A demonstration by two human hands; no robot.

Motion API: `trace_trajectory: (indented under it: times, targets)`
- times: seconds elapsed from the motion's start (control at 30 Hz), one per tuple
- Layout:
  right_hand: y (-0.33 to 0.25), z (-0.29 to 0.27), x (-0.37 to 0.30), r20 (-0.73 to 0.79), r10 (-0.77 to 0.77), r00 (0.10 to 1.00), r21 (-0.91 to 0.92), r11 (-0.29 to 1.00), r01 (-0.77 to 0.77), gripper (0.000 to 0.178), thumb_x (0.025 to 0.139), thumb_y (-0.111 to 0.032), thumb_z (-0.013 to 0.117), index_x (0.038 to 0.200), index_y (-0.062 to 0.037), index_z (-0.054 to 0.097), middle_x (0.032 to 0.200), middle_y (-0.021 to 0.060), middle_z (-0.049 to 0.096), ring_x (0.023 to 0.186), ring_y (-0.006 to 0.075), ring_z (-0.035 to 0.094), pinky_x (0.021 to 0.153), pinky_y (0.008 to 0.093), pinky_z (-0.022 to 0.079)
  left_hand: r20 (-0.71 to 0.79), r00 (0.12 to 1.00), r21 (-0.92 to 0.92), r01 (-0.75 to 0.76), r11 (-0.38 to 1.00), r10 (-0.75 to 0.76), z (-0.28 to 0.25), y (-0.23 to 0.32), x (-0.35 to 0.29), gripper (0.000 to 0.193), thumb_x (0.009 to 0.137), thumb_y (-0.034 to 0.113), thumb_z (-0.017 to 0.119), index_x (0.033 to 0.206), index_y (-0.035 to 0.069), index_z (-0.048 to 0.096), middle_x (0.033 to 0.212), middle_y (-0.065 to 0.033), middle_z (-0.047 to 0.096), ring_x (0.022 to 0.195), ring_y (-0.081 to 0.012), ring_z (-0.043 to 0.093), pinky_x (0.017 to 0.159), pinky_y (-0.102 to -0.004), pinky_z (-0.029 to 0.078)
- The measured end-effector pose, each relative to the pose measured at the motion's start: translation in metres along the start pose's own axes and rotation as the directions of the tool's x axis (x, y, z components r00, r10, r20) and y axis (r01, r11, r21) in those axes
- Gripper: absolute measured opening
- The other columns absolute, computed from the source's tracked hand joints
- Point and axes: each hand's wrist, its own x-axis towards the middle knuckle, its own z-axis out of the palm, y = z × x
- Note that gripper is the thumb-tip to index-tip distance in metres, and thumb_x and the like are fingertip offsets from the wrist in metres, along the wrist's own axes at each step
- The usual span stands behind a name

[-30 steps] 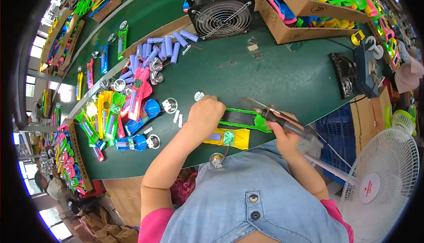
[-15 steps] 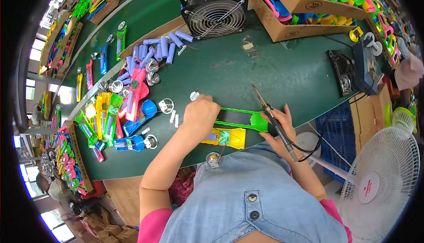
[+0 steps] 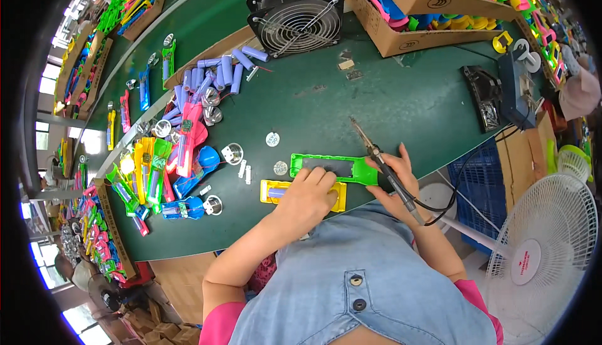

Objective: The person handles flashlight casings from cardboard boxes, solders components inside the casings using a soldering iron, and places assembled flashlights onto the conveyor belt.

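Observation:
My right hand is wrapped round a soldering iron, whose tip points away over the table. Its thumb and fingers also lie by the wide end of an empty-looking green plastic torch housing. Just nearer to me lies a yellow torch housing with a purple battery cell in it. Over the middle of that yellow housing is my left hand, fingers bent and together; what they pinch is hidden beneath them. Two small round white discs lie left of the green housing.
Torch housings in several colours, reflectors and purple cells crowd the left. A black fan and cardboard boxes stand at the back. A soldering station is at the right, its cord looping past my wrist.
My left hand has moved right and nearer, from the green housing's left end onto the yellow housing. A second round disc now shows where that hand was. The right hand stays holding the iron.

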Motion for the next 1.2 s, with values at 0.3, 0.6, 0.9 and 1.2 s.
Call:
trace_trajectory:
  times: [0.3,0.6,0.9,1.2]
  targets:
    - [-0.003,0.014,0.02,0.082,-0.093,0.992,0.18,0.981,0.077,0.047,0.067,-0.007,0.071,0.108,-0.0067,0.049,0.109,0.0079,0.058,0.101,0.0242,0.055,0.1,0.0468,0.03,-0.396,0.876,-0.18,0.221,0.958,-0.277,0.027,-0.008,0.005,0.012,0.064,0.003,0.056,0.076,0.004,0.06,0.071,-0.0084,0.052,0.067,-0.0249,0.053,0.061,-0.0337,0.043]
    - [-0.003,-0.025,0.027,-0.061,-0.222,0.973,0.107,0.968,0.227,0.031,0.066,-0.005,0.072,0.093,-0.0018,0.058,0.085,0.0105,0.063,0.075,0.0219,0.063,0.075,0.036,0.049,-0.205,0.862,-0.233,0.417,0.878,-0.464,0.024,-0.02,0.01,0.005,0.07,0.005,0.058,0.073,0.005,0.061,0.067,-0.0099,0.054,0.064,-0.0272,0.056,0.058,-0.0363,0.045]
    - [0.011,-0.004,0.021,0.067,0.352,0.934,0.693,0.657,-0.297,0.016,0.075,0.0,0.063,0.09,0.0045,0.058,0.078,0.009,0.061,0.063,0.0121,0.06,0.057,0.0232,0.049,-0.159,0.881,-0.133,0.429,0.894,-0.446,0.024,-0.02,0.016,0.004,0.07,0.007,0.058,0.07,0.004,0.061,0.068,-0.0107,0.054,0.064,-0.0278,0.056,0.057,-0.0376,0.045]
    - [0.013,0.004,0.017,0.052,0.371,0.927,0.707,0.643,-0.296,0.017,0.076,-0.001,0.063,0.091,0.0043,0.058,0.077,0.0088,0.062,0.064,0.0121,0.061,0.058,0.0222,0.049,-0.154,0.885,-0.113,0.426,0.898,-0.439,0.025,-0.021,0.017,0.004,0.071,0.006,0.057,0.069,0.004,0.06,0.067,-0.0114,0.054,0.063,-0.0281,0.056,0.057,-0.0376,0.045]
